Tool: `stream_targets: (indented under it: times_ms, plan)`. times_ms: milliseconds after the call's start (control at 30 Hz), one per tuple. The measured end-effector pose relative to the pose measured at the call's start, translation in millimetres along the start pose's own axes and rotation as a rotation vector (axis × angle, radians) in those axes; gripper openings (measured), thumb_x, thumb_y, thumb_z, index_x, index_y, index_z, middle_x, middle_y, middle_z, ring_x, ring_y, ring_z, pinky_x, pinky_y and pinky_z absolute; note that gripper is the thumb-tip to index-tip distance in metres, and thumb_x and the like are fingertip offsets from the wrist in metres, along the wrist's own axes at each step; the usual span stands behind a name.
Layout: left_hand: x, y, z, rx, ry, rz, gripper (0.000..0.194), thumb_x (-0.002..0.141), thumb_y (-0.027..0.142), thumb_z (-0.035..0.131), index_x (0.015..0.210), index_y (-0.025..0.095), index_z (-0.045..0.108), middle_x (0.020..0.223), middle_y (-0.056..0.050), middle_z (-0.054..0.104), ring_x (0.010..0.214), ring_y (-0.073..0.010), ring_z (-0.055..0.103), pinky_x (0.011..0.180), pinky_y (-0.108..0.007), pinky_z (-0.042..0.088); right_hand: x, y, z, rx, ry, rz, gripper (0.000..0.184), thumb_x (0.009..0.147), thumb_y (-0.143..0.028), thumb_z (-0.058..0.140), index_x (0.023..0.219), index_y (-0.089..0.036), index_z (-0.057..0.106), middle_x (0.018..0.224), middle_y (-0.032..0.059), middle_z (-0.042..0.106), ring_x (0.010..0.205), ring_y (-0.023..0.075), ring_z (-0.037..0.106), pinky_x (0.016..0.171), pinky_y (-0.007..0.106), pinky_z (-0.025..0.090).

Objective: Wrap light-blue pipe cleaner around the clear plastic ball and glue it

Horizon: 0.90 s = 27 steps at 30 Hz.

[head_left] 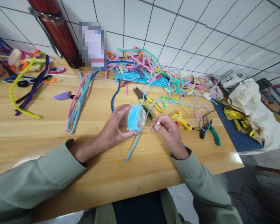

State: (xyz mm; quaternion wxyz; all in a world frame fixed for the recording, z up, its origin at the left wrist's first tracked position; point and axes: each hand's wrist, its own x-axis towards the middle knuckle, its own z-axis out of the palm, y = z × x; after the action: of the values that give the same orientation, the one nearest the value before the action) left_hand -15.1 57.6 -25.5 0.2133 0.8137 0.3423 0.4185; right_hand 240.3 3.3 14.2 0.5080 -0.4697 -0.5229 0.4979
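Note:
My left hand is wrapped round a clear plastic cup lying on its side, with light blue pipe cleaner wound around its wall. Loose blue pipe cleaner ends stick out from it toward me and toward the back. To the right of the cup, apart from it, my right hand pinches a small pale scrap between thumb and fingers; its kind is too small to tell. Just behind the cup lie yellow-and-black pliers. A yellow glue gun rests beyond my right hand.
Pipe cleaners in many colours are heaped along the tiled wall. Teal-handled pliers lie at the right. A red thermos and a blurred upright object stand at the back. More pipe cleaners and a purple fuzzy piece lie left.

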Motion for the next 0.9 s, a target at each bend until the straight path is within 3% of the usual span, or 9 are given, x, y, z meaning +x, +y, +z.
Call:
stream_targets:
  times_ms: [200, 467, 733, 900]
  plan:
    - [0.0, -0.7, 0.8, -0.017, 0.013, 0.011, 0.094, 0.084, 0.044, 0.092, 0.161, 0.030, 0.041, 0.154, -0.015, 0.059, 0.147, -0.0371, 0.057, 0.123, -0.061, 0.051, -1.3, 0.8, -0.4, -0.062, 0.006, -0.001, 0.027, 0.100, -0.048, 0.069, 0.088, -0.025, 0.064, 0.083, 0.0004, 0.071, 0.076, 0.0184, 0.064, 0.078, 0.036, 0.052]
    - [0.9, -0.1, -0.2, -0.036, 0.014, -0.014, 0.096, 0.084, 0.042, 0.093, 0.162, 0.031, 0.039, 0.154, -0.016, 0.059, 0.148, -0.0370, 0.058, 0.120, -0.060, 0.054, 4.0, 4.6, -6.7, 0.096, 0.010, 0.094, 0.032, 0.093, -0.057, 0.073, 0.095, -0.025, 0.067, 0.086, 0.0014, 0.072, 0.075, 0.0199, 0.067, 0.075, 0.038, 0.055]
    - [1.0, 0.8, -2.6, -0.075, 0.004, -0.030, 0.094, 0.084, 0.043, 0.093, 0.162, 0.033, 0.041, 0.156, -0.016, 0.058, 0.149, -0.0376, 0.057, 0.122, -0.063, 0.052, 4.4, 5.7, -6.0, -0.040, 0.002, 0.025, 0.025, 0.097, -0.046, 0.073, 0.086, -0.025, 0.063, 0.079, -0.0013, 0.066, 0.072, 0.0174, 0.062, 0.076, 0.036, 0.053]
    - [1.3, 1.5, -2.1, -0.080, 0.002, -0.047, 0.093, 0.084, 0.042, 0.093, 0.161, 0.033, 0.041, 0.155, -0.015, 0.058, 0.148, -0.0377, 0.058, 0.122, -0.064, 0.053, 4.2, 7.7, -6.1, -0.035, 0.011, 0.038, 0.024, 0.088, -0.033, 0.081, 0.093, -0.027, 0.059, 0.085, -0.0035, 0.062, 0.074, 0.0153, 0.059, 0.077, 0.033, 0.053]
